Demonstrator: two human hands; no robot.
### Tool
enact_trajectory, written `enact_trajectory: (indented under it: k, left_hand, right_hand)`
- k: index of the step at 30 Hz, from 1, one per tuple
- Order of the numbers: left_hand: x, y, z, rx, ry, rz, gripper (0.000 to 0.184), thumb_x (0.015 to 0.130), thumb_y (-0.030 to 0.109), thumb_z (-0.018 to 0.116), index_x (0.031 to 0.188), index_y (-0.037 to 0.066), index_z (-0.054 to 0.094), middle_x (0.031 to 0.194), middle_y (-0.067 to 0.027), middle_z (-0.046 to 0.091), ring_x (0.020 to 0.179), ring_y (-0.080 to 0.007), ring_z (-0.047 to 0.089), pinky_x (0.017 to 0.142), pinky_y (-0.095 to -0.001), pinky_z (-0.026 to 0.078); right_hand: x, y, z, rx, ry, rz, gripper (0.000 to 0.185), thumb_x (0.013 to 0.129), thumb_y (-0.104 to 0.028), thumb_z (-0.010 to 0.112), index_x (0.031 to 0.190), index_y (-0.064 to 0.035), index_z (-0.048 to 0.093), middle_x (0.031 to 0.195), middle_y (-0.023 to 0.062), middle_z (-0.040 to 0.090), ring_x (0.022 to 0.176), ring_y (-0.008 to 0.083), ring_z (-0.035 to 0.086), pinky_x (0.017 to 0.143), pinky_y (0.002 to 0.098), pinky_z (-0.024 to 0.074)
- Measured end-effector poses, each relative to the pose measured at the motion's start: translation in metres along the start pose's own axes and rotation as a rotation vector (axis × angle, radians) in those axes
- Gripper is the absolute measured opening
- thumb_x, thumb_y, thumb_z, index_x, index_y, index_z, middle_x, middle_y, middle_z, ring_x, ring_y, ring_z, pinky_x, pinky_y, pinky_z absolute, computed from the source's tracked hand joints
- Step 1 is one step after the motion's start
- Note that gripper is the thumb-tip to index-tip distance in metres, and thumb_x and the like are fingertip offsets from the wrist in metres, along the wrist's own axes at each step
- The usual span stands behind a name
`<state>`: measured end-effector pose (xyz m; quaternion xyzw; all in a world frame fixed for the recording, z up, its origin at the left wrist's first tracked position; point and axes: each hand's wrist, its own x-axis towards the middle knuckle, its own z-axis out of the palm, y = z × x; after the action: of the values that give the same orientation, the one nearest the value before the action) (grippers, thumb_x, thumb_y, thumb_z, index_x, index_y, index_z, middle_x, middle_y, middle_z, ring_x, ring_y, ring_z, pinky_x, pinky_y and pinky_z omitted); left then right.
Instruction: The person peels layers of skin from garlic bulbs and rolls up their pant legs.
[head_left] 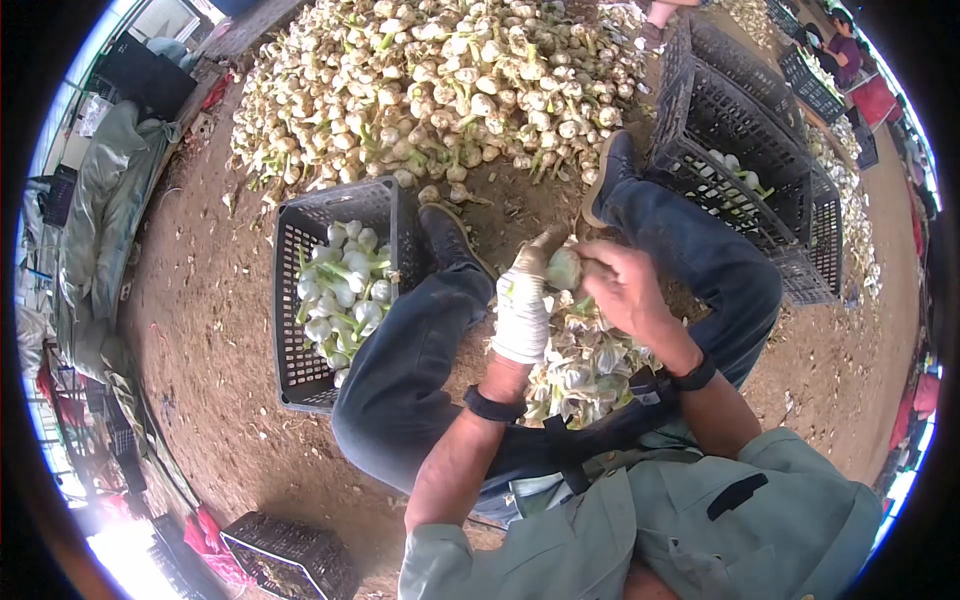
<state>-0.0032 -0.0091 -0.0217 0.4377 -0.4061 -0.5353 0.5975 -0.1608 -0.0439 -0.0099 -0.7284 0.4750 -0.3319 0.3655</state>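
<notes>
My left hand (524,298), in a white knit glove with brown-stained fingers, grips a pale green-white garlic bulb (564,268) between my knees. My bare right hand (628,288) is closed at the bulb's right side, fingers bent against it. Whether a strip of skin is between those fingers is too small to tell. Loose garlic skins (590,372) lie in a heap below my hands. To the left, a black plastic crate (398,225) holds several cleaned white bulbs (345,280) with green stems.
A large pile of untrimmed garlic (430,90) spreads ahead of my feet. Black crates (740,125) stand at the right, with a few bulbs inside. Another crate (290,555) sits at lower left. A person (845,50) is at the far upper right. Tarps (100,220) line the left side.
</notes>
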Motion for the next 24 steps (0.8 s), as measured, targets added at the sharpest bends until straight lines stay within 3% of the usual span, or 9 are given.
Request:
enact_trajectory:
  k: [2,3,5,6,9,10,16,21,24]
  left_hand:
    - [0.000,0.010,0.002,-0.258,0.060,-0.151,0.051,0.103,0.042,0.037,0.131,0.003,0.056,0.112,-0.0099,0.064,0.099,-0.0160,0.060,0.085,-0.0294,0.048]
    - [0.000,0.010,0.001,-0.258,0.062,-0.152,0.051,0.103,0.042,0.037,0.131,0.003,0.056,0.112,-0.0099,0.064,0.099,-0.0160,0.060,0.085,-0.0294,0.048]
    - [0.001,0.010,0.000,-0.203,0.058,-0.161,0.052,0.102,0.044,0.038,0.131,0.004,0.055,0.109,-0.0068,0.065,0.093,-0.0121,0.060,0.077,-0.0246,0.048]
    - [0.001,0.009,-0.001,-0.205,0.055,-0.164,0.052,0.102,0.044,0.038,0.131,0.004,0.055,0.109,-0.0068,0.065,0.093,-0.0121,0.060,0.077,-0.0246,0.048]
    - [-0.003,0.006,-0.004,-0.066,0.040,-0.229,0.050,0.103,0.042,0.039,0.131,0.004,0.055,0.108,-0.0054,0.065,0.093,-0.0109,0.059,0.073,-0.0220,0.046]
    - [-0.004,0.005,-0.002,-0.061,0.062,-0.192,0.047,0.103,0.039,0.040,0.130,0.004,0.055,0.107,-0.0054,0.064,0.092,-0.0113,0.058,0.074,-0.0232,0.047]
    - [-0.003,-0.008,0.004,0.090,0.137,0.020,0.040,0.103,0.031,0.042,0.128,0.001,0.054,0.105,-0.0059,0.063,0.091,-0.0124,0.057,0.081,-0.0270,0.047]
    - [-0.007,-0.005,0.008,-0.025,0.105,-0.108,0.042,0.103,0.031,0.044,0.129,0.000,0.053,0.107,-0.0072,0.063,0.093,-0.0135,0.057,0.085,-0.0282,0.047]
    - [-0.008,-0.010,0.007,-0.060,0.116,-0.154,0.043,0.103,0.032,0.043,0.132,0.001,0.054,0.117,-0.0071,0.063,0.102,-0.0133,0.057,0.088,-0.0281,0.047]
  right_hand:
    - [-0.005,0.021,0.000,0.441,-0.065,0.137,0.026,0.084,-0.005,0.063,0.109,0.0020,0.061,0.075,0.0034,0.060,0.064,0.0055,0.054,0.055,0.0238,0.0433]
    - [-0.005,0.019,0.001,0.442,-0.067,0.138,0.026,0.084,-0.005,0.063,0.109,0.0020,0.061,0.075,0.0034,0.060,0.064,0.0055,0.054,0.055,0.0238,0.0433]
    - [-0.007,0.010,-0.003,-0.013,0.147,-0.075,0.028,0.081,-0.004,0.069,0.108,0.0011,0.060,0.078,0.0023,0.059,0.066,0.0017,0.053,0.056,0.0190,0.0427]
    - [-0.008,-0.012,-0.007,0.003,0.145,-0.039,0.033,0.077,-0.006,0.075,0.105,-0.0003,0.059,0.081,0.0048,0.062,0.065,0.0038,0.056,0.057,0.0204,0.0457]
    - [-0.010,-0.032,-0.005,-0.089,0.086,-0.033,0.032,0.075,-0.006,0.076,0.100,-0.0022,0.057,0.084,0.0067,0.064,0.064,0.0076,0.060,0.057,0.0235,0.0476]
    - [-0.010,-0.036,-0.002,-0.109,0.079,-0.023,0.030,0.075,-0.006,0.075,0.098,-0.0038,0.056,0.083,0.0087,0.064,0.063,0.0179,0.064,0.057,0.0295,0.0494]
    - [-0.013,-0.019,0.011,-0.221,0.216,-0.199,0.021,0.076,-0.005,0.072,0.090,-0.0046,0.056,0.079,0.0143,0.063,0.068,0.0339,0.063,0.057,0.0390,0.0493]
    - [-0.012,-0.020,0.014,-0.273,0.226,-0.187,0.016,0.078,-0.005,0.070,0.085,-0.0049,0.055,0.076,0.0148,0.061,0.067,0.0344,0.063,0.057,0.0392,0.0493]
    - [-0.013,-0.022,0.018,-0.383,0.217,-0.187,0.016,0.078,-0.006,0.070,0.084,-0.0051,0.055,0.073,0.0146,0.060,0.065,0.0346,0.063,0.056,0.0391,0.0491]
